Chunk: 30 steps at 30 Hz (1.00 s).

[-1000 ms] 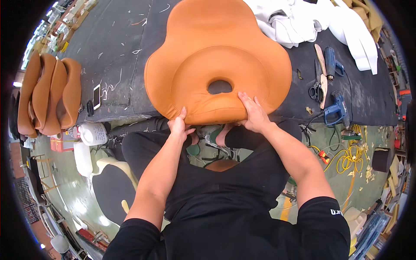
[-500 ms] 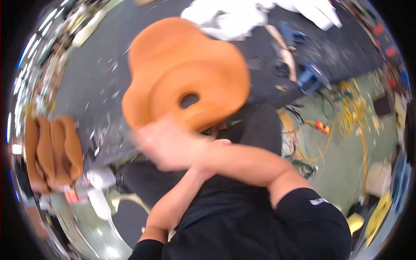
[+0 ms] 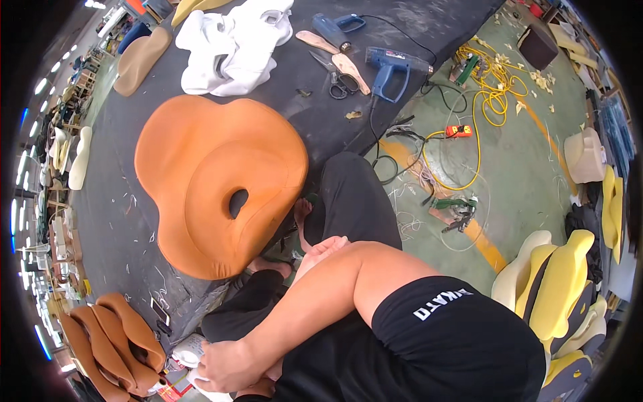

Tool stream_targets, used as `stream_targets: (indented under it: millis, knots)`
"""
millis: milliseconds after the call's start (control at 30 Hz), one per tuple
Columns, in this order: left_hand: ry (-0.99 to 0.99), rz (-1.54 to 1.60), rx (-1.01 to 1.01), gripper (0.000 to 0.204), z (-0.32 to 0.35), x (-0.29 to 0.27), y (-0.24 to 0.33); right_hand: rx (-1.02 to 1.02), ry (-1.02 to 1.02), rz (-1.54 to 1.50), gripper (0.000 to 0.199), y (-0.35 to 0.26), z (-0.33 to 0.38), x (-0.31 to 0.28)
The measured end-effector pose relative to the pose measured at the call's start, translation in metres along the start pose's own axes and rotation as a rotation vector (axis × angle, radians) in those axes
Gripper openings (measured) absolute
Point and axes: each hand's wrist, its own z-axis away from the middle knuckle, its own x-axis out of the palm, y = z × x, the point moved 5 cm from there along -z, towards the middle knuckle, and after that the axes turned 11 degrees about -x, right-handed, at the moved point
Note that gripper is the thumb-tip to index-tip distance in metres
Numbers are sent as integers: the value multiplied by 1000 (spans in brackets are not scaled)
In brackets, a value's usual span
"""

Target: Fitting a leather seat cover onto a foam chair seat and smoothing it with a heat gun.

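Note:
An orange seat cushion [image 3: 201,161] with an oval hole lies on the black-covered table, touched by neither hand. Beyond my right forearm, my left hand [image 3: 325,250] shows in part, its fingers loosely curled with nothing visible in them. My right arm crosses over my left one. Low on the left, my right hand [image 3: 231,365] is closed by my left elbow, fingers bent. Its inner side is hidden, so what it grips, if anything, does not show. A white tub [image 3: 189,350] and a white bottle [image 3: 209,390] are close to those fingers.
White fabric [image 3: 231,50], scissors [image 3: 343,85] and two blue heat guns [image 3: 395,72] [image 3: 331,28] lie on the table [image 3: 120,194]. Brown cushions [image 3: 110,342] stand at lower left. Yellow cable [image 3: 499,94] and an orange power strip [image 3: 459,131] lie on the floor.
My right hand, blurred earlier over my left wrist, is now down by my left elbow. The view has swung, so the cushion appears farther left and lower.

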Motion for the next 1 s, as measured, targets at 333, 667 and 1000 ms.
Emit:
stream_targets:
  millis: [333,667,1000]
  knots:
    - [-192,298,122,34,-77,11,3,4,-139,-75,51,6,26,-6]
    - [-144,302,-2,32,-80,9,2,52,-132,-55,51,11,40,-8]
    - [-118,340,-147,30,-107,47,-24,103,-123,-99,50,21,52,-15]
